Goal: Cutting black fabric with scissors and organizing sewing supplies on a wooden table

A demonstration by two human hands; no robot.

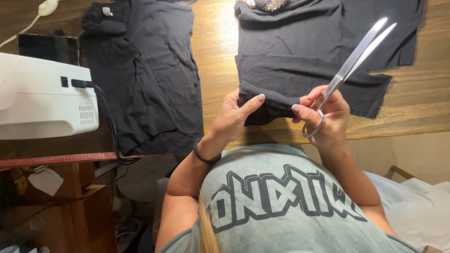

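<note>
The black cloth (300,70) is lying on the wooden table (422,103), and its near folded edge is hanging just at the table's front edge. The left hand (234,117) is pinching this folded edge, with the fingers stretched along the fold, so the cloth is touching the hand at its 2 o'clock side. The right hand (326,117) is gripping the steel scissors (349,65) by the handle rings; the blades are pointing toward 1 o'clock, lying nearly together over the cloth. The handle is sitting just beside the cloth's near edge, at 3 o'clock from the left hand.

At the right of the cloth, bare wood is showing as far as the picture edge. Between this cloth and a second black garment (145,75), which is lying at 9 o'clock, a narrow strip of bare table is staying open. A small white label (108,11) is sitting at the top of that garment, at its collar.

Farther toward 9 o'clock a white machine (42,103) is standing with a black cable (105,117) plugged into its side. A red ruler (56,159) is lying along the table's front edge under it.
</note>
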